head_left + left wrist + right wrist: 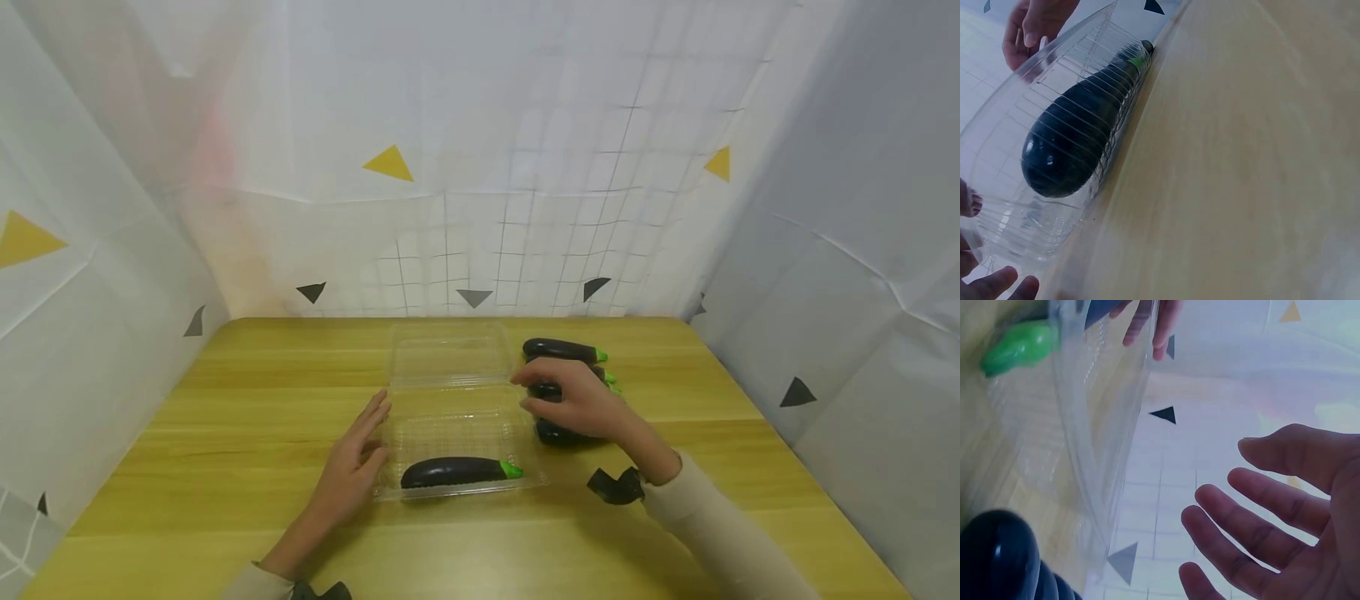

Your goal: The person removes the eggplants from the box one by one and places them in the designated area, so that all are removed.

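Note:
A clear plastic clamshell box (450,432) lies on the table with its lid (450,360) folded back. Inside, along the near side, rests one dark eggplant (453,472), its green stem end to the right. My left hand (347,467) is at the box's left side, fingers extended along the edge; the left wrist view shows the fingertips (1000,281) right at the plastic wall. My right hand (573,398) is held over several eggplants (558,348) to the right of the box, partly hiding them. Its fingers (1235,537) are spread and loosely bent, holding nothing.
The wooden table (247,467) ends at a white sheet backdrop (465,100) with yellow and dark triangle marks. White side sheets (847,250) stand at left and right. A black strap piece (617,486) hangs at the right wrist.

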Tool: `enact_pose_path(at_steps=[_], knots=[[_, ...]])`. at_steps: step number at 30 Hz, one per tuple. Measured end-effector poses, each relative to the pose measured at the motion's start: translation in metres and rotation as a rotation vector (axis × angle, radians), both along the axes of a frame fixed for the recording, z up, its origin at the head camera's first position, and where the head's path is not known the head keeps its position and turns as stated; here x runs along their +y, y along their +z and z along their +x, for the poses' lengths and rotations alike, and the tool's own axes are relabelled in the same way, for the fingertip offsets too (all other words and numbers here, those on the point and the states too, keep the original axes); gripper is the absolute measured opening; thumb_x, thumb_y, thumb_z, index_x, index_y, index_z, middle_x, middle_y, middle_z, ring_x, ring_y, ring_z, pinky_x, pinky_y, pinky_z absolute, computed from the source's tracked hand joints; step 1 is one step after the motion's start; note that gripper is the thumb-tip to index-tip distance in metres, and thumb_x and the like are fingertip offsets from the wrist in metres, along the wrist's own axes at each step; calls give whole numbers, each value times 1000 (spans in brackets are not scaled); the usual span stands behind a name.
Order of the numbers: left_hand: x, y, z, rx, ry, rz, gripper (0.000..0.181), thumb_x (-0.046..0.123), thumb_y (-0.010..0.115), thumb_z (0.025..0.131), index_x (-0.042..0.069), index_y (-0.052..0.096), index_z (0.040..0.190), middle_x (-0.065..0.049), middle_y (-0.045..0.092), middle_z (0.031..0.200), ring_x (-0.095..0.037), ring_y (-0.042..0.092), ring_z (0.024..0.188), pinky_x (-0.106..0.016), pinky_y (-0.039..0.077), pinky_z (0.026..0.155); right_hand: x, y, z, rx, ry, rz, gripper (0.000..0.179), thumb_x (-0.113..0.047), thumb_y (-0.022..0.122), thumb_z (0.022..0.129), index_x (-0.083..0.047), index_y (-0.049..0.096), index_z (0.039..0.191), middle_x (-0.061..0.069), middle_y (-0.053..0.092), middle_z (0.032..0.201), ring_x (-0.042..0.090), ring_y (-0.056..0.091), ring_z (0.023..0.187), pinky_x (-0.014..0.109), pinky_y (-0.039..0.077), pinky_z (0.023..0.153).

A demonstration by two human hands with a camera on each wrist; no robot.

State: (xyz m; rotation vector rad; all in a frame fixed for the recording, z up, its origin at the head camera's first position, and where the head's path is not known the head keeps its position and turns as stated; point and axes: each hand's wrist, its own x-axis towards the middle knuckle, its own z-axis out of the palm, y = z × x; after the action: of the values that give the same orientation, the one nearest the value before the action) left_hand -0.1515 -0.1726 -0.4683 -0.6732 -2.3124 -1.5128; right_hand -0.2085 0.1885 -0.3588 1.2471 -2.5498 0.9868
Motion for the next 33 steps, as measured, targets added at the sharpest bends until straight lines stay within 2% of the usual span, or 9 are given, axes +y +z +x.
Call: enact_pose_path(at_steps=[5, 9, 12, 18, 25, 33], knots=[[0, -1, 0, 4, 4, -9, 67, -14, 58, 93, -1, 42, 157, -17, 28, 167, -39, 47, 140, -48, 55, 96, -11, -2, 1, -11, 12, 41, 30, -15, 74, 97, -9, 71, 127, 3, 71, 122, 20, 67, 111, 43, 57, 90], [-1, -1, -1, -7, 17, -25, 68, -15, 58, 93, -1, 42, 157, -16, 29, 167, -34, 44, 142, -47, 55, 97, -23, -6, 5, -64, 37, 53, 30, -17, 73, 98, -11, 70, 127, -1, 70, 123, 21, 67, 111, 41, 57, 86], [-1, -1, -1, -14, 23, -38, 68, -14, 58, 93, -1, 42, 157, -13, 29, 168, -30, 42, 144, -45, 54, 99, -31, -9, 8, -109, 58, 54, 30, -17, 74, 97, -11, 70, 127, -1, 70, 123, 23, 66, 111, 41, 56, 89], [-1, -1, -2, -20, 16, -37, 67, -12, 57, 93, -1, 41, 157, -8, 28, 169, -29, 41, 144, -41, 54, 100, -45, -13, 13, -144, 82, 72, 32, -16, 73, 97, -8, 69, 128, 4, 70, 124, 20, 65, 113, 44, 54, 97], [-1, -1, -2, -13, 14, -33, 67, -13, 58, 93, -4, 41, 156, -13, 29, 168, -30, 42, 144, -38, 54, 100, -56, -20, 13, -159, 135, 87, 32, -9, 73, 95, -6, 69, 127, 7, 71, 123, 22, 67, 111, 50, 55, 96], [-1, 0, -1, -23, 15, -32, 66, -12, 58, 93, -5, 41, 156, -13, 29, 168, -31, 43, 143, -38, 53, 100, -63, -30, 13, -252, 157, 144, 40, -4, 74, 94, -4, 66, 133, 12, 70, 126, 23, 64, 117, 52, 54, 96]])
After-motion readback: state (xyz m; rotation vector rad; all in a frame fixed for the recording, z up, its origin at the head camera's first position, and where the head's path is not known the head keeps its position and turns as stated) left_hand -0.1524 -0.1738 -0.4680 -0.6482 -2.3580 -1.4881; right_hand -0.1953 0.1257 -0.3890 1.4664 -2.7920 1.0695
